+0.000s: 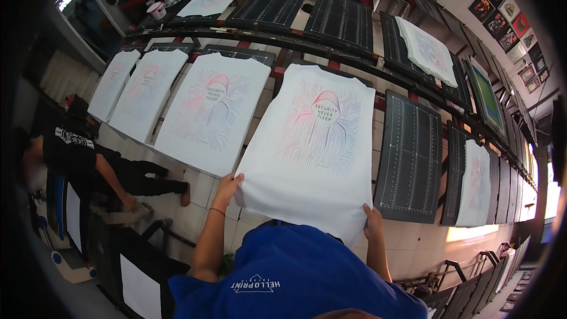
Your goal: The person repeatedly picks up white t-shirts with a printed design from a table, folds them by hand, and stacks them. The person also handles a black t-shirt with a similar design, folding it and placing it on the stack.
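Observation:
A white printed T-shirt (pixel 283 189) with a red and blue hooded-figure design lies over a dark platen directly in front of me. My left hand (pixel 228 189) pinches its near left edge, and my right hand (pixel 372 222) grips the near right edge. Between them the hem hangs past the platen toward my body. The shirt's far end reaches the platen's top, where a dark strip of the board (pixel 354 80) shows. Its printed side faces up.
More printed white shirts (pixel 195 136) lie on platens to the left. A bare gridded platen (pixel 407 159) is to the right, with another shirt (pixel 475 183) beyond. A second row of platens (pixel 339 20) stands behind a rail. Paint tubs (pixel 156 10) sit far left. A co-worker (pixel 88 159) bends at left.

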Demonstrator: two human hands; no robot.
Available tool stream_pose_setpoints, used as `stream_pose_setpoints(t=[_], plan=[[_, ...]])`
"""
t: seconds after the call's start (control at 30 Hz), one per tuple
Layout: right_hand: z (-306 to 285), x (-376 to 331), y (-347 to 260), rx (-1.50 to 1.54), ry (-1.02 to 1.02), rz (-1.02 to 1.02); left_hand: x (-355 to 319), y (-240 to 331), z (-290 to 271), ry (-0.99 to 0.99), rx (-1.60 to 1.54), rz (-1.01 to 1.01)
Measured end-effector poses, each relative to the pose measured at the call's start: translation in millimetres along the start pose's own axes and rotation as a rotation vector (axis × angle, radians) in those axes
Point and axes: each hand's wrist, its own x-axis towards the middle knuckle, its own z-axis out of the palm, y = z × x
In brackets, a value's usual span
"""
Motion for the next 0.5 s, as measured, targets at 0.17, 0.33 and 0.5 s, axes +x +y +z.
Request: stream_pose_setpoints(t=[0.17, 0.33, 0.5], plan=[[-19.5, 0.4, 25.1, -0.110, 0.053, 0.160, -4.1, -48.8, -7.2, -0.010, -0.067, -0.018], [-35.1, 3.5, 36.3, -0.140, 0.015, 0.134, -9.7, -50.6, -11.2, -0.031, -0.107, -0.026], [-49.7, 6.9, 45.9, -0.337, 0.016, 0.221, -16.8, -52.1, -17.1, -0.069, -0.112, -0.170]])
